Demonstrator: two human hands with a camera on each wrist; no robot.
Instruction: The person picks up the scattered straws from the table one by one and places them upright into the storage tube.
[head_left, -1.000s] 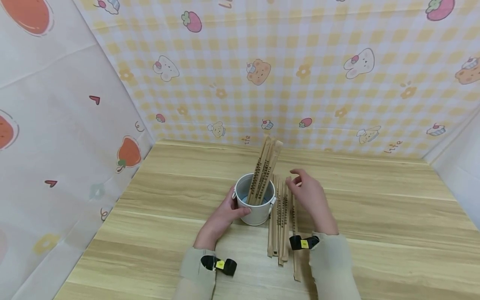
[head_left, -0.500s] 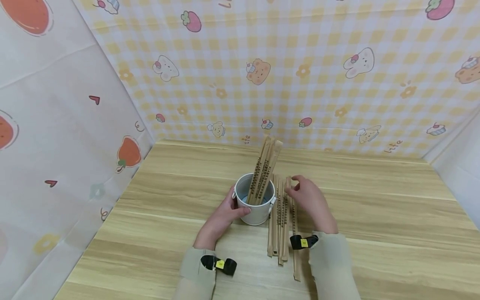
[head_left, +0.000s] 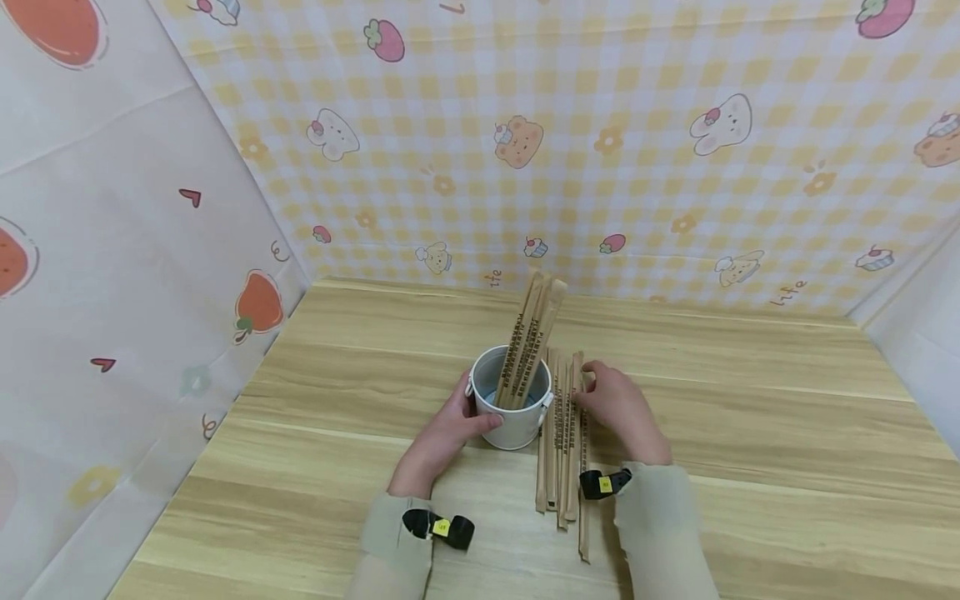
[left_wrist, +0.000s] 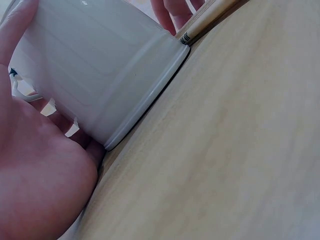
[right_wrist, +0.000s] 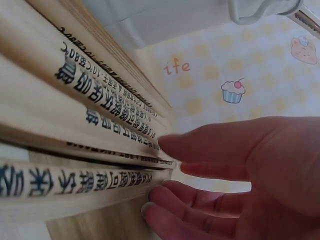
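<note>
My left hand (head_left: pixel 450 425) holds a small white bucket (head_left: pixel 513 429) from its left side, thumb across the front. In the left wrist view, the bucket (left_wrist: pixel 105 65) stands on the table with fingers curled behind it. Several paper-wrapped straws (head_left: pixel 528 342) lean inside it, tops tilted right. Right of the bucket lies a row of more paper-wrapped straws (head_left: pixel 562 442). My right hand (head_left: pixel 618 404) is at the far part of this row's right side. In the right wrist view, its thumb and fingers (right_wrist: pixel 200 142) pinch the printed straws (right_wrist: pixel 80 182) at the row's edge.
The wood-grain table (head_left: pixel 787 442) extends on both sides of the hands. A yellow checked cloth (head_left: pixel 600 192) hangs along its back edge, and a white printed cloth (head_left: pixel 135 267) hangs at the left. Black cameras (head_left: pixel 600 483) are strapped to both wrists.
My right hand has closed in on the straws and moved slightly nearer to me. The rightmost straw has shifted left against the row. My left hand and the bucket stay in place.
</note>
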